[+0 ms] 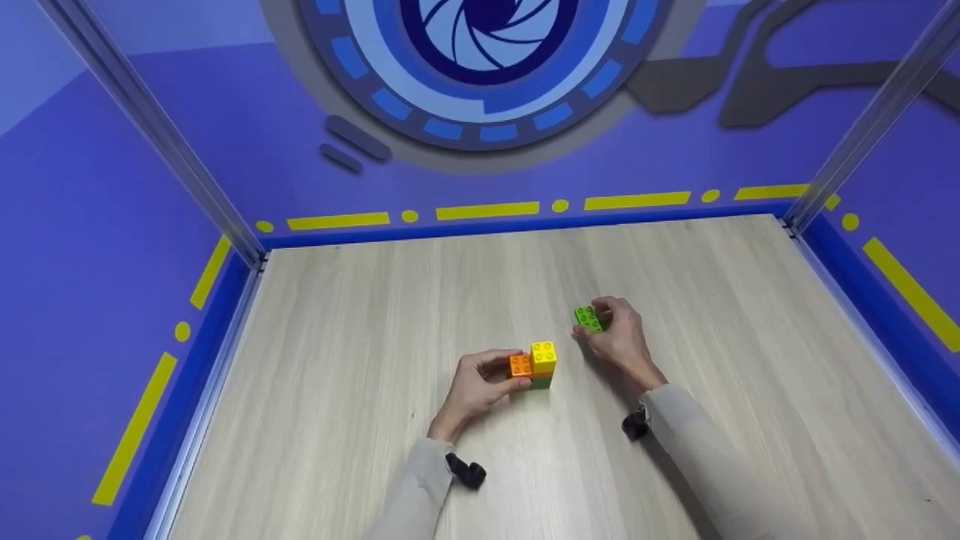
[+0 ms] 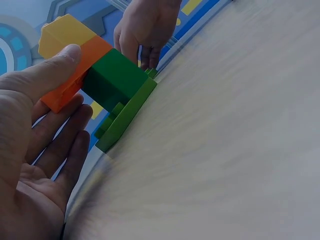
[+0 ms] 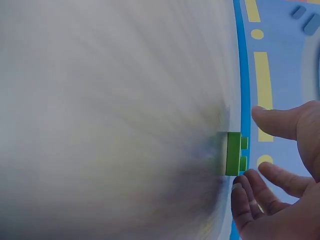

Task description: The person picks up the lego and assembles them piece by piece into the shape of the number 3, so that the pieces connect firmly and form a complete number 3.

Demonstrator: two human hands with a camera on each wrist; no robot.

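A small stack of bricks (image 1: 540,367) stands on the wooden tabletop (image 1: 375,315): yellow brick (image 2: 65,32) on top, orange brick (image 2: 85,62) beside it, dark green brick (image 2: 114,80) under them, and a light green plate (image 2: 127,115) at the bottom. My left hand (image 1: 506,371) pinches the orange brick, thumb (image 2: 50,70) on one side and fingers on the other. A light green brick (image 1: 588,318) lies to the right. My right hand (image 1: 602,328) cups round this green brick (image 3: 233,153), with the thumb (image 3: 280,122) apart from it.
Blue walls with yellow dashes and metal corner posts (image 1: 150,120) close in the tabletop on three sides. A black strap (image 1: 466,472) sits on each wrist. Bare wood surrounds the bricks.
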